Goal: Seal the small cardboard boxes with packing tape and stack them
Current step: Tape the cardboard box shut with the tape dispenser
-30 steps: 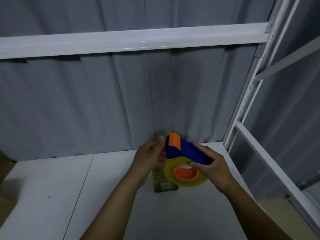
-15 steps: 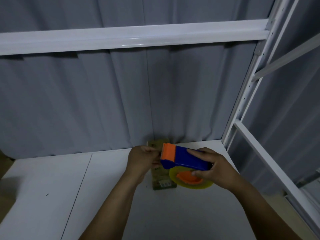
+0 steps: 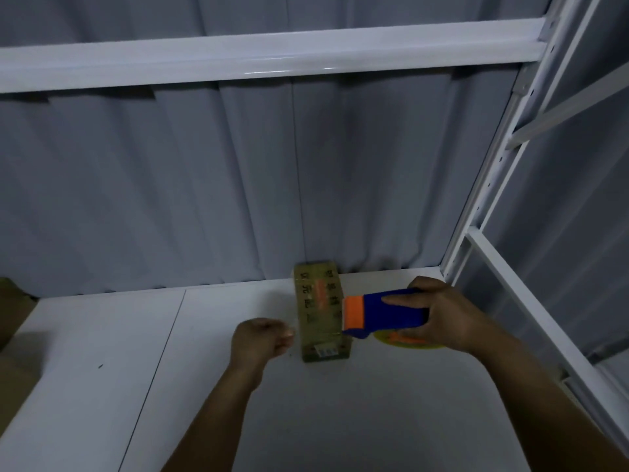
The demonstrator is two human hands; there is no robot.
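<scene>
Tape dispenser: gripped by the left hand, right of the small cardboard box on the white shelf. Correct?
No. Head view: the right hand grips the tape dispenser, right of the small cardboard box on the white shelf.

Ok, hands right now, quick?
Left hand: fingers curled, cannot tell if it holds anything.
Right hand: holding the tape dispenser.
</scene>
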